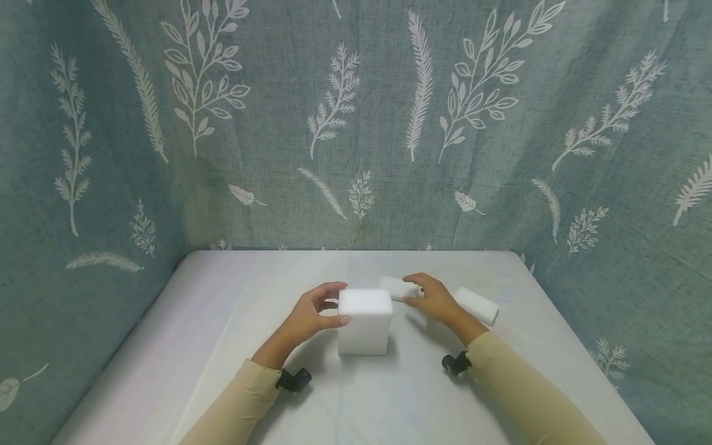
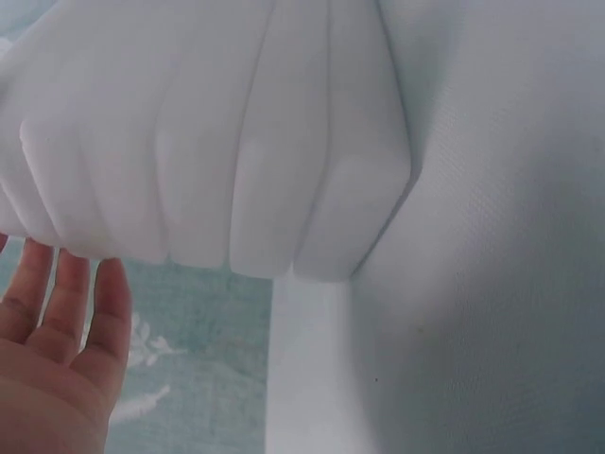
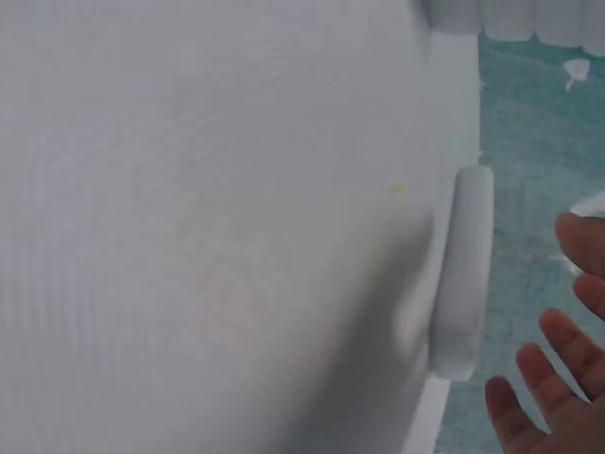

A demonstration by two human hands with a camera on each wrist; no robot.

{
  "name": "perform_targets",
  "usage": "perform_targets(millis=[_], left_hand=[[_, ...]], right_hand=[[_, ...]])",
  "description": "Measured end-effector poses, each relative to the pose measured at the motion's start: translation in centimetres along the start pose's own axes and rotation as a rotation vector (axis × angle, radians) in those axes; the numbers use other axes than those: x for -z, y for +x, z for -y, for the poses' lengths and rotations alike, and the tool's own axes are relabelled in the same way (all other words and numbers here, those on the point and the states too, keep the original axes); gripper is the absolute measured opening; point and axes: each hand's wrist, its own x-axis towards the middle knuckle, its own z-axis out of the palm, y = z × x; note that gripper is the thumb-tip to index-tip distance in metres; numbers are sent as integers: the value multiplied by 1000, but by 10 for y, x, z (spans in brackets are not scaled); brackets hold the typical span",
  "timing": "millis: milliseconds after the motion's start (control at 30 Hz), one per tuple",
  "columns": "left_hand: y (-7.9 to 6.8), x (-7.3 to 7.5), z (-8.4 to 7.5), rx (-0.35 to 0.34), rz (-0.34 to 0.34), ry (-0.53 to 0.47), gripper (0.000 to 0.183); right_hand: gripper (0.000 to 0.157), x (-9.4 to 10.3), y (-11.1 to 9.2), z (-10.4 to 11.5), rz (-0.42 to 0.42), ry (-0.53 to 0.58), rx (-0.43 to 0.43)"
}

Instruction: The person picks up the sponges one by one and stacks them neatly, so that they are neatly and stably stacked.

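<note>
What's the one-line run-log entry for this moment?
left hand: touching white block stack | right hand: open, no grip, by far loose block | other loose block: flat on table

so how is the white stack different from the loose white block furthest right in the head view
The white stack is several layered pieces, while the loose block is a single piece. The stack stands tall; the loose block lies low and flat. The left grip holds the stack near its top, whereas no fingers hold the loose block. Both are white.
</note>
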Motion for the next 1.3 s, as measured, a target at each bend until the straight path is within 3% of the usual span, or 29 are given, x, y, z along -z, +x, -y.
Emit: perform_targets(millis=[133, 400, 633, 800, 1167, 1300], left_hand=[[2, 0, 9, -11, -2, -5, 67], [1, -1, 9, -31, -17, 18, 64], [2, 0, 8, -19, -20, 37, 66], [1, 0, 9, -10, -19, 24, 66], [0, 0, 11, -18, -18, 18, 68], [1, 1, 4, -33, -17, 12, 67]], right_hand=[[54, -4, 3, -5, 8, -66, -49], [60, -14, 9, -11, 35, -137, -66], [65, -15, 16, -7, 125, -220, -91], [59, -15, 20, -5, 164, -251, -99], [50, -14, 19, -17, 105, -254, -89], [49, -6, 20, -11, 83, -211, -24]])
